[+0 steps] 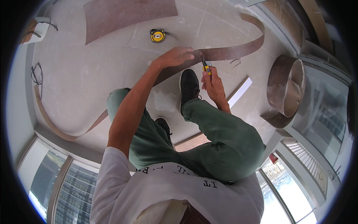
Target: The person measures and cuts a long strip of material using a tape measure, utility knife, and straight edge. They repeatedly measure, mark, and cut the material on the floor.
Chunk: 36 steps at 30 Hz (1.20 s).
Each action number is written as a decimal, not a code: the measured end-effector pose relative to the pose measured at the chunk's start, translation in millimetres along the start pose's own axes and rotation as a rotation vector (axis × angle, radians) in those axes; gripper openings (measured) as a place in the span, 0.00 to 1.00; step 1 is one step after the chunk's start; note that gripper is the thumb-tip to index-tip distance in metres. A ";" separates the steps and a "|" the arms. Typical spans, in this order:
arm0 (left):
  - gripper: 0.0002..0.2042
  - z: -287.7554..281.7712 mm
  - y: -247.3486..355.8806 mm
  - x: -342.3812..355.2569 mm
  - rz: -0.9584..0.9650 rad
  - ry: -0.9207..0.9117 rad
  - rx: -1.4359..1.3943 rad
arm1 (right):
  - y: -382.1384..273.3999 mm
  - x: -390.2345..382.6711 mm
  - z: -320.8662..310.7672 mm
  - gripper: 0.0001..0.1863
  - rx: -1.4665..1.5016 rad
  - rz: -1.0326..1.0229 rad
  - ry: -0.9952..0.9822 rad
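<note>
Laminate strip (223, 53) curves across the floor (93, 74); left hand (175, 56) presses flat on it, right hand (212, 80) grips a yellow utility knife (205, 66) against it, tape measure (157, 35) nearby.

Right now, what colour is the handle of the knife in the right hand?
Yellow with black, seen in the head view: the utility knife sits gripped in the right hand.

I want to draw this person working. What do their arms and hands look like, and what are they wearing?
Both arms are bare from the short white T-shirt sleeves down. The left hand and right hand wear no gloves, and no watch or rings show. Below are green trousers and black shoes.
</note>
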<state>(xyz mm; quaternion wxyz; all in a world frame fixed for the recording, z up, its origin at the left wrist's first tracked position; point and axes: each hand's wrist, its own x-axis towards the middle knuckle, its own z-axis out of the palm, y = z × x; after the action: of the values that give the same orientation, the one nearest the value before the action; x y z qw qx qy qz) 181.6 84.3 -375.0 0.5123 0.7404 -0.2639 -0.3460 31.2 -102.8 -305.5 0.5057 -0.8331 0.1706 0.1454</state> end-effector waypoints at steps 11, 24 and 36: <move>0.19 3.1 7.1 2.0 0.074 -0.046 0.004 | 23.3 9.8 -3.6 0.17 -0.283 -0.088 0.102; 0.17 15.5 7.6 -1.3 0.175 0.125 0.161 | 7.0 5.1 -4.0 0.16 -0.491 -0.036 0.089; 0.18 -23.3 57.6 -0.7 -0.008 0.412 0.345 | 61.7 0.9 2.9 0.15 -0.529 0.119 0.046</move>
<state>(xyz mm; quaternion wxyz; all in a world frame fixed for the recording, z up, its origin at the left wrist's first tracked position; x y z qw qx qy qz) 197.2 78.9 -315.1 0.4198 0.8727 -0.2062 -0.1400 5.2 -126.9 -356.2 0.2569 -0.9279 0.1867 0.1954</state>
